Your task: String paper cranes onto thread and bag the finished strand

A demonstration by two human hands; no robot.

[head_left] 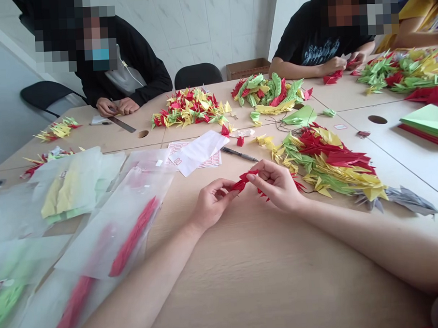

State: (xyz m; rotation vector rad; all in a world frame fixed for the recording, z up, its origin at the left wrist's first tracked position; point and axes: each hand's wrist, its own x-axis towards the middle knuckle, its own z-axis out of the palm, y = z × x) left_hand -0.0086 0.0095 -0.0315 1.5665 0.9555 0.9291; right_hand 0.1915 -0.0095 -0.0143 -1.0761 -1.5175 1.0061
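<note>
**Forearms (165, 272) foremost; red folded paper (242, 182) held in 2 hands**

Nearest the camera, my 2 bare forearms reach over the wood-grained tabletop (246, 283). The red folded paper is raised between my hands, near the middle of the view. My left hand (214, 203) pinches its left end between thumb and fingers; my right hand (278, 184) grasps its right end, thumb on top. Neither grip is released. More red paper tips (263, 196) show below my right hand; I cannot tell whether they join the held piece.

Just beyond my hands lies a black pen (240, 155), beside a white sheet (200, 152) resting over a printed sheet (216, 159). To my right, a mixed heap (335, 161) of red, yellow and green folded pieces runs up to grey pieces (411, 200). To my left, translucent bags (95, 237) lie overlapping; 1 red bundle (134, 238) is visible through the film.

Across the table, 1 person in a black jacket (142, 66) works near a ruler (123, 123); 1 person in a black T-shirt (308, 44) handles red paper.
</note>
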